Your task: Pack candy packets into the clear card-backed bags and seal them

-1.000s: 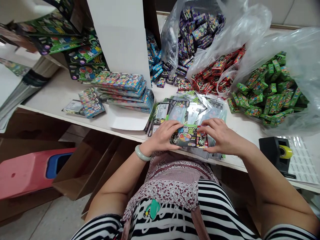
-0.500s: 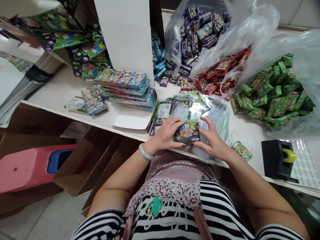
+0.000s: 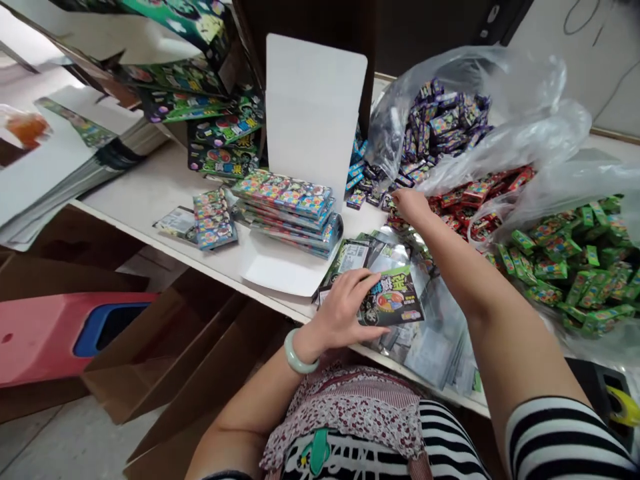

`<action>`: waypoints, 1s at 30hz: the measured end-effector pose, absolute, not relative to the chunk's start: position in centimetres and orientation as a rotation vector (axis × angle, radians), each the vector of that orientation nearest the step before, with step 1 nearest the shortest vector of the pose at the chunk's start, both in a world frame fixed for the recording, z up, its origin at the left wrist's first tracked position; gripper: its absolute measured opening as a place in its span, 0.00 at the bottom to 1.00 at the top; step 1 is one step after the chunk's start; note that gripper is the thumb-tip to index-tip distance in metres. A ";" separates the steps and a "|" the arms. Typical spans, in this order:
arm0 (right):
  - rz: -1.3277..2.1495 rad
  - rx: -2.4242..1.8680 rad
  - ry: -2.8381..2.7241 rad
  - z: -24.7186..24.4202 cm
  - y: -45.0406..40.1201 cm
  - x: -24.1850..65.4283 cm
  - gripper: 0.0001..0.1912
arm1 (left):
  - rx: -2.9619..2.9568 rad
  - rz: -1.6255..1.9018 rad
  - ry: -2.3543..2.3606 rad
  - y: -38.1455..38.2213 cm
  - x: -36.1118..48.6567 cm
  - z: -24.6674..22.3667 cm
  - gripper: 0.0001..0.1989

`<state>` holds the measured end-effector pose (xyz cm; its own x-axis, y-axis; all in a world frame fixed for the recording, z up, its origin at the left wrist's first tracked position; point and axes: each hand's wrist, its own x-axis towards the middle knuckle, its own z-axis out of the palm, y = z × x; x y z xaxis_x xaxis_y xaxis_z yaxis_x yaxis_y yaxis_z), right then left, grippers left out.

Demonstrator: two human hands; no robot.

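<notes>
My left hand (image 3: 345, 305), below a jade-coloured bangle, grips the left edge of a black and green printed packet (image 3: 395, 300) between thumb and fingers. Beneath it lies a spread of clear plastic sleeves and printed cards (image 3: 435, 333). My right hand (image 3: 411, 204) is stretched forward to where small purple boxes (image 3: 356, 199) meet small red boxes (image 3: 475, 193). Its fingers point away from me and are mostly hidden, so whether it holds a box does not show.
A white-lined open carton (image 3: 315, 113) holds stacked colourful packs (image 3: 290, 200). Clear bags hold purple boxes (image 3: 450, 120) and green boxes (image 3: 565, 253). A tape dispenser (image 3: 615, 400) is at the right edge. Brown cartons (image 3: 150, 340) and a pink stool (image 3: 40, 333) stand below the table.
My right hand has left the packet's right side and reached forward to the small boxes. My left hand keeps the packet. The camera's view has shifted.
</notes>
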<state>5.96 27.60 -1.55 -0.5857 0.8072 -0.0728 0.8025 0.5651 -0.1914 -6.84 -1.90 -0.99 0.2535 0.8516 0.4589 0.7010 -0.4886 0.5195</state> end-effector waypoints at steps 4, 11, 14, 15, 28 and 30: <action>0.273 -1.664 -2.829 -3.0 32.1 2.9 0.22 | 2.279 1.072 1.442 -1.8 -7.7 -1.0 0.46; 0.274 -1.640 -2.934 -3.2 34.3 3.3 0.22 | 2.260 1.099 1.423 -1.6 -8.5 -1.7 0.47; 0.298 -1.568 -2.839 -2.3 33.7 4.5 0.19 | 2.229 1.114 1.439 -1.6 -8.6 -1.9 0.47; 0.366 -1.515 -2.746 -1.9 33.2 5.1 0.19 | 2.222 1.120 1.445 -1.6 -8.6 -2.0 0.47; 1.352 -0.720 -3.072 3.5 17.4 18.7 0.14 | 2.221 1.106 1.521 -1.8 -8.7 -2.0 0.42; 1.100 -0.790 -3.083 2.3 15.6 20.0 0.12 | 2.259 1.076 1.482 -1.7 -8.0 -2.1 0.42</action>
